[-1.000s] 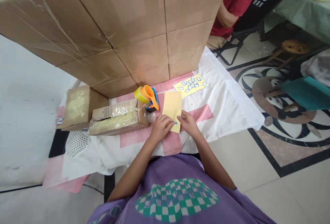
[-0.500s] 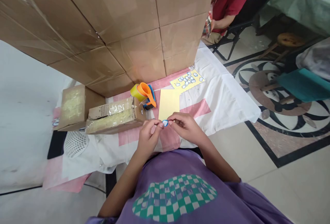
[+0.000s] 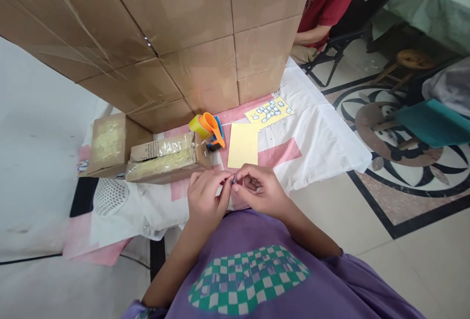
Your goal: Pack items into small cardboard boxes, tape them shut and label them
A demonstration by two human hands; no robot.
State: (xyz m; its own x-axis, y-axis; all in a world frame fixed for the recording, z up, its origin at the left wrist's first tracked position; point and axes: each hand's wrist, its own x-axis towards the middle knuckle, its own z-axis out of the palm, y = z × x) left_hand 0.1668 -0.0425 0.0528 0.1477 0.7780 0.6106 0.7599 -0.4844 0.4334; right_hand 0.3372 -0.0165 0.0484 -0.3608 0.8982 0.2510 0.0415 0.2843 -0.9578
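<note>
My left hand (image 3: 206, 196) and my right hand (image 3: 259, 193) meet in front of my chest, over the near edge of the table. Their fingertips pinch a small sticker (image 3: 233, 178) between them; little of it shows. Just beyond the hands a plain pale yellow sheet (image 3: 243, 145) lies flat on the white and pink cloth (image 3: 323, 138). Farther back lies a yellow sticker sheet (image 3: 270, 112) with several small white and blue stickers on it.
A wall of large cardboard boxes (image 3: 176, 30) stands at the back of the table. Two small open cartons (image 3: 167, 160) (image 3: 110, 145) sit on the left, with an orange and yellow tape dispenser (image 3: 207, 130) beside them. A person in red (image 3: 330, 1) sits at the back right.
Both hands have drawn back from the pale yellow sheet toward my body, lifting a small sticker off it. They now pinch it closer to my chest.
</note>
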